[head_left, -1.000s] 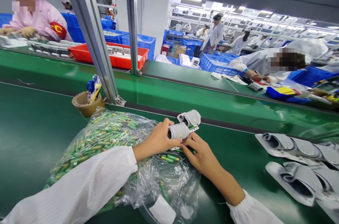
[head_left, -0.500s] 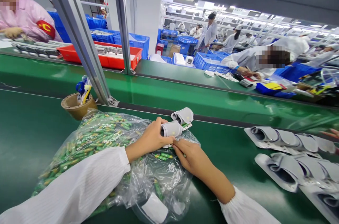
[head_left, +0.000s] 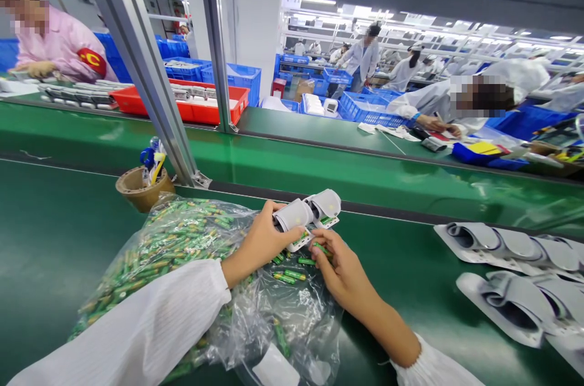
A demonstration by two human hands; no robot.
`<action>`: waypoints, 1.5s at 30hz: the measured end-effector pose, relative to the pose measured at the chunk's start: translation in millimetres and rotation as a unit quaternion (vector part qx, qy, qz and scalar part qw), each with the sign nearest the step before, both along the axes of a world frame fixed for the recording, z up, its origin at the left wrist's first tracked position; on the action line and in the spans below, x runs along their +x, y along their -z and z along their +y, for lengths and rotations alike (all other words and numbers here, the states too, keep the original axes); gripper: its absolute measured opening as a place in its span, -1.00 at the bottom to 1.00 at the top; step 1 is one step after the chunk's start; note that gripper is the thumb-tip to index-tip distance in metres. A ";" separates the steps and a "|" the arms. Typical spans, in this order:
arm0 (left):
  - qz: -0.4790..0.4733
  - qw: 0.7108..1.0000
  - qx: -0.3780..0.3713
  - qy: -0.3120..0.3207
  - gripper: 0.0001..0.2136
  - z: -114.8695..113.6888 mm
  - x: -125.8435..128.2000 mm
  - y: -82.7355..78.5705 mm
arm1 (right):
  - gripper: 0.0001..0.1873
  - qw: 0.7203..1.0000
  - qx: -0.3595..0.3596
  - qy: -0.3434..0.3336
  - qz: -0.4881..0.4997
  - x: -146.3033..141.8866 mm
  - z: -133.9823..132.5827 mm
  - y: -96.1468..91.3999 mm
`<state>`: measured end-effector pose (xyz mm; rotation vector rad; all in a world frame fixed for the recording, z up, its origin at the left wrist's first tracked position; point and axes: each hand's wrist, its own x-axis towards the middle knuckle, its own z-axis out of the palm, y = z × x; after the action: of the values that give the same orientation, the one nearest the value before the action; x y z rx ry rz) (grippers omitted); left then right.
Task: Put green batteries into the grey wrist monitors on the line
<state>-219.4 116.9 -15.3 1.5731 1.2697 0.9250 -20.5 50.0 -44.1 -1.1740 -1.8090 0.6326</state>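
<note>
My left hand (head_left: 262,240) grips a grey cuffed wrist monitor (head_left: 294,218), tilted so its white underside with green batteries shows. My right hand (head_left: 340,264) pinches a green battery (head_left: 322,248) at its fingertips, right beside that underside. A second grey cuffed monitor (head_left: 325,204) lies just behind the held one on the green belt. Below both hands sits a clear plastic bag (head_left: 182,258) full of green batteries, with a few loose ones (head_left: 288,276) near its open mouth.
More grey cuffed monitors (head_left: 511,252) lie in rows at the right. A brown cup (head_left: 137,188) with pens stands by a slanted metal post (head_left: 150,81). Beyond the belt are a red tray (head_left: 214,109), blue crates and other workers.
My left hand has lifted and tipped the monitor so its battery side faces up. My right hand has moved up with a battery toward that side.
</note>
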 end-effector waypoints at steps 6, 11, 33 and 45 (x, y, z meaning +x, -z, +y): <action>-0.006 1.000 0.011 0.011 -0.52 -2.7 0.6 -2.6 | -0.75 0.994 -0.068 0.013 0.082 3.1 -3.9 -0.3; -0.020 0.998 0.023 0.055 -0.54 -5.0 0.6 -5.1 | -0.84 0.994 0.088 0.065 -0.018 0.2 -4.1 -8.5; 0.010 0.997 0.034 0.073 -0.50 -6.9 1.4 -1.3 | -0.92 0.995 0.088 0.038 -0.001 -7.7 0.0 -5.6; 0.019 0.996 0.039 0.075 -0.46 -7.7 -0.4 0.6 | -0.91 0.998 0.047 0.037 0.009 -9.5 0.4 -5.2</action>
<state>-219.7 109.2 -16.0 1.7298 1.1361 0.8623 -30.0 50.3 -38.8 -1.1630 -1.7517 0.5083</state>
